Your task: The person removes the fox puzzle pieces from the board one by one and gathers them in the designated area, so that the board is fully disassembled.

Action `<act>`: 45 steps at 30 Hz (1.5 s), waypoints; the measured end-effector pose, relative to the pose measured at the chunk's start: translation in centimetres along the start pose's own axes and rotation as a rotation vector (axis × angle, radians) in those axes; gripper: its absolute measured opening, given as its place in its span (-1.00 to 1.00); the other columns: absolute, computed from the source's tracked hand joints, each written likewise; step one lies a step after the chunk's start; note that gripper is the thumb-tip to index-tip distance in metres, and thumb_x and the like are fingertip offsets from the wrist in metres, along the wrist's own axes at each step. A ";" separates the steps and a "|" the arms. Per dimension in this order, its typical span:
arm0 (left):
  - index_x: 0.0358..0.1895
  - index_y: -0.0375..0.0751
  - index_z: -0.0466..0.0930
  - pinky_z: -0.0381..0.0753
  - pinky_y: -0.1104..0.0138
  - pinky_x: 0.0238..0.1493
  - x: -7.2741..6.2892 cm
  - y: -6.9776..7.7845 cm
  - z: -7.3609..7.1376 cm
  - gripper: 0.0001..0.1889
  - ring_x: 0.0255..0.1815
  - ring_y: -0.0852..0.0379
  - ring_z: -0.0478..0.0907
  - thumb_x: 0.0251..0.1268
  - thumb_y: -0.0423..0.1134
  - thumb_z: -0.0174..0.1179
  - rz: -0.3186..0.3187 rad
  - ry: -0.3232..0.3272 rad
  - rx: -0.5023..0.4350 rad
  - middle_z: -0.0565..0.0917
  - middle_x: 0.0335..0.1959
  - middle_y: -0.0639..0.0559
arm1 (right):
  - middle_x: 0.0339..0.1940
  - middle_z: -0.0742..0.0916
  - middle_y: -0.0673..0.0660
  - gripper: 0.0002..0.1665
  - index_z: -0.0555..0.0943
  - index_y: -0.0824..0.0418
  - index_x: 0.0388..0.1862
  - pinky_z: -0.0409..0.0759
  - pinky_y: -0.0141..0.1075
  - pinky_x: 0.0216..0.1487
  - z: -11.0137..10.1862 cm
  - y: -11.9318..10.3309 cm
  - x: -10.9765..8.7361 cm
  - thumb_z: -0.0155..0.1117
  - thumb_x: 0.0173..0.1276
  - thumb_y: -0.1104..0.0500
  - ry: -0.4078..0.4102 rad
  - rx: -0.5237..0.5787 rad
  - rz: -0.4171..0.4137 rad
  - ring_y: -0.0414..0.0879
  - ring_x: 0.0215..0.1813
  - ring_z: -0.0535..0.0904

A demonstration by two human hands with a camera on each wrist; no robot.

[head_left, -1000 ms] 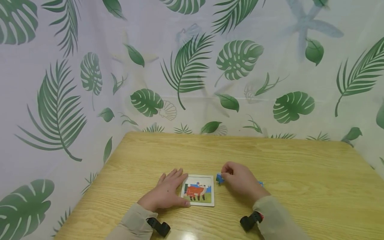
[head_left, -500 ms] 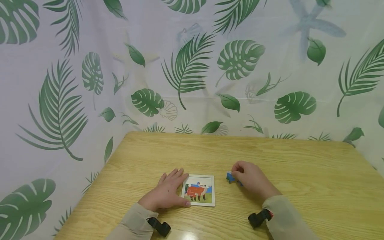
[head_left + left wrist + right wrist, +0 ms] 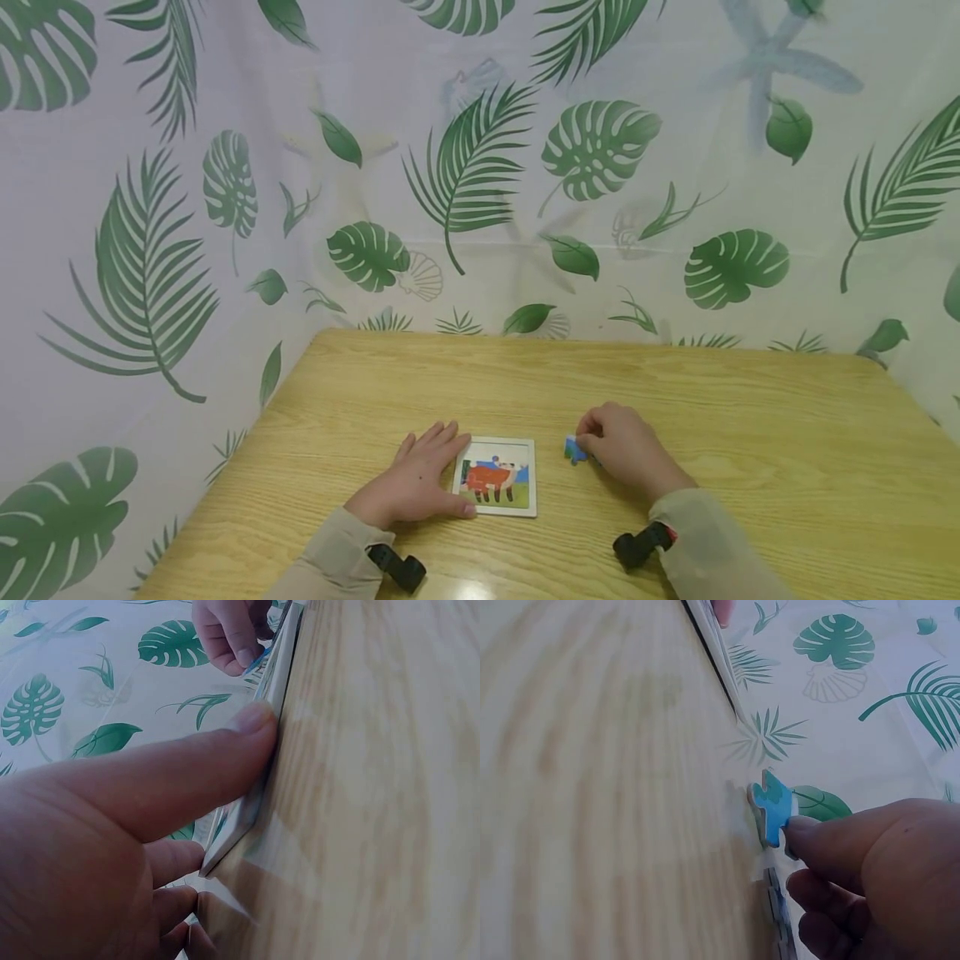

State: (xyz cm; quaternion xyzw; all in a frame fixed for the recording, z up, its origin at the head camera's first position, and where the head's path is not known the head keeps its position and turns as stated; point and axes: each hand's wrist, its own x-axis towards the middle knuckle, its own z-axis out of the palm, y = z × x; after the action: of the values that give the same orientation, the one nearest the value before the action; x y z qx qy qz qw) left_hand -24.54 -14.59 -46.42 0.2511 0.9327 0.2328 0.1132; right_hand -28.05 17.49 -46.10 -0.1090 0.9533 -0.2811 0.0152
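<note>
A jigsaw puzzle in a white frame (image 3: 534,479) lies on the table, with a picture of a red animal on green grass partly filling it. My left hand (image 3: 420,483) rests at the frame's left side, fingers spread and straight at the upper corner, thumb on the lower edge. To the right of the frame, my right hand (image 3: 626,446) pinches a blue and green puzzle piece (image 3: 773,806) between thumb and forefinger. In the right wrist view the piece is tilted up close over the table.
More puzzle pieces (image 3: 780,915) lie on the table beneath my right hand, mostly hidden in the head view. The wooden table (image 3: 480,383) ends at a leaf-printed cloth (image 3: 480,183) behind it and on the left.
My right hand has moved right, away from the frame, with the puzzle piece, then slightly back left. The piece has turned a little. My left hand and the frame stay put.
</note>
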 end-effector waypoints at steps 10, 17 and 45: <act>0.51 -0.04 0.10 -0.32 -0.15 0.39 0.1 0.0 0.0 0.07 0.53 -0.06 -0.22 -0.07 0.37 0.30 -0.005 0.001 0.017 -0.03 0.53 -0.07 | -0.36 0.54 -0.03 -0.91 0.63 -0.06 -0.44 0.36 0.00 -0.14 0.4 0.4 0.3 0.32 0.27 0.08 0.010 -0.087 -0.030 -0.04 -0.20 0.43; 0.51 -0.04 0.10 -0.32 -0.14 0.39 0.1 0.0 0.0 0.07 0.53 -0.06 -0.21 -0.08 0.36 0.32 -0.011 0.000 0.013 -0.02 0.53 -0.08 | -0.34 0.52 -0.04 -0.90 0.62 -0.10 -0.44 0.30 -0.01 -0.15 0.7 0.6 0.1 0.32 0.28 0.05 0.019 -0.091 -0.023 -0.02 -0.17 0.39; 0.50 -0.07 0.12 -0.29 -0.15 0.39 0.0 0.4 -0.1 0.07 0.53 -0.08 -0.19 -0.09 0.32 0.35 -0.007 0.008 0.010 0.00 0.52 -0.09 | -0.28 0.61 -0.06 -0.91 0.67 0.00 -0.26 0.45 -0.09 -0.10 0.7 0.1 -0.9 0.26 0.32 0.05 0.123 0.032 -0.077 -0.10 -0.18 0.47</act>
State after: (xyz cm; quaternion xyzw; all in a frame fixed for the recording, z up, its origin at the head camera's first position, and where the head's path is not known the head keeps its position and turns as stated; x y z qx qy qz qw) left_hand -24.43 -14.30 -46.15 0.2477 0.9351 0.2289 0.1088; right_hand -27.15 17.37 -46.76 -0.1280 0.9430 -0.3027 -0.0525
